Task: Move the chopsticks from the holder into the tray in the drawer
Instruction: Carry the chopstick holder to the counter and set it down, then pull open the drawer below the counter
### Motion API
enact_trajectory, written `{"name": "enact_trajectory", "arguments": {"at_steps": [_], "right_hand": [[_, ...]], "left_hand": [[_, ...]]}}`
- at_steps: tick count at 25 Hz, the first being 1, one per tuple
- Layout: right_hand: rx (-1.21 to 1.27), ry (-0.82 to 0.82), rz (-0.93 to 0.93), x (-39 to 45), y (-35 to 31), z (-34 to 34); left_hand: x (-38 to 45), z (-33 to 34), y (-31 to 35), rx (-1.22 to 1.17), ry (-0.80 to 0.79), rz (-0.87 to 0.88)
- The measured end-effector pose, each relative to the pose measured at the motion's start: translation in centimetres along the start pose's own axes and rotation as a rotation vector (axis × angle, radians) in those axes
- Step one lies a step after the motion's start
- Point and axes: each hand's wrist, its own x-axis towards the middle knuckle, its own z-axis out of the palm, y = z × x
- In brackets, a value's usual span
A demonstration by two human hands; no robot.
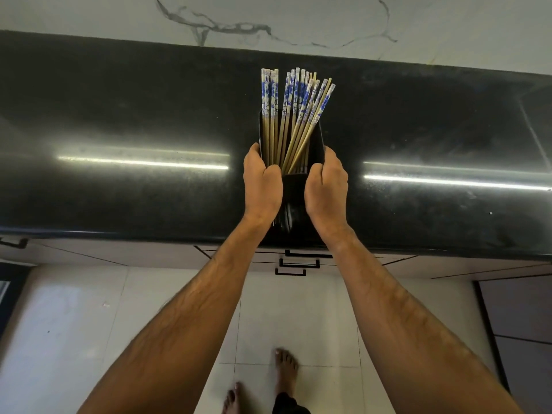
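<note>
Bare feet (pixel 276 380) on the pale floor tiles (pixel 89 324) lie nearest, and both forearms reach up and away from them toward the bench (pixel 119 121); just under the bench's near edge sit stacked drawer handles (pixel 298 262), every drawer front shut, so the tray is not in view; on the dark polished bench the left hand (pixel 262 182) wraps the left wall of the black holder (pixel 316 138) and the right hand (pixel 327 186) wraps its right wall, both closed on the holder itself, thumbs at the near rim, neither hand touching a stick as far as can be told; the holder stands between the two hands, near the bench's front edge and directly above the drawer handles; the chopsticks (pixel 294 115) rise out of it beyond the fingertips, on the far side of both hands, in two clusters; a tight left bunch stands nearly straight, a larger right bunch fans and leans to the right; their long axes run near to far in this view, plain bamboo tips down inside the holder, blue-and-white patterned ends pointing up and away toward the marble wall (pixel 298 22); both hands are about equally close to the sticks, the right slightly nearer the leaning fan; judged from this, a grasp would have to come from above onto the patterned ends, and a drawer must open first.
</note>
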Motion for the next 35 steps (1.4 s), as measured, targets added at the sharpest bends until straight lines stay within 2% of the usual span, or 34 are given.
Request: {"name": "enact_trajectory", "arguments": {"at_steps": [6, 9, 13, 18, 20, 23, 26, 28, 31, 33, 35], "right_hand": [[0.079, -0.022, -0.040, -0.2, 0.8, -0.7], [-0.004, 0.035, -0.055, -1.4, 1.8, -1.6], [-0.267, 0.120, -0.314, -4.9, 3.7, -2.9], [-0.509, 0.100, -0.552, -10.7, 7.7, -4.3], [-0.566, 0.051, -0.577, -13.1, 10.3, -4.5], [-0.730, -0.131, -0.526, -15.2, 14.0, -4.3], [-0.894, -0.338, -0.389, -14.1, 16.2, -3.3], [-0.939, -0.430, -0.305, -12.7, 17.0, -2.3], [-0.927, -0.502, -0.161, -10.8, 17.3, -1.3], [-0.955, -0.538, -0.136, -9.9, 17.8, -0.9], [-1.092, -0.581, -0.149, -9.1, 18.4, -0.7]], "left_hand": [[0.0, -0.3, -0.2, -0.044, -0.016, 0.014], [-1.6, -0.9, -0.8, 0.017, 0.063, 0.122], [-4.8, -2.4, -3.9, 0.245, 0.132, 0.350], [-9.7, -4.3, -9.3, 0.468, 0.184, 0.576], [-11.2, -5.0, -12.3, 0.572, 0.151, 0.712], [-12.5, -5.4, -16.5, 0.809, -0.040, 0.851], [-11.4, -4.1, -19.0, 1.037, -0.184, 0.803], [-10.1, -2.8, -19.9, 1.090, -0.240, 0.745], [-8.4, -1.7, -21.5, 1.190, -0.424, 0.571], [-7.4, -0.8, -22.3, 1.227, -0.542, 0.425], [-6.2, 0.4, -22.9, 1.200, -0.503, 0.377]]}}
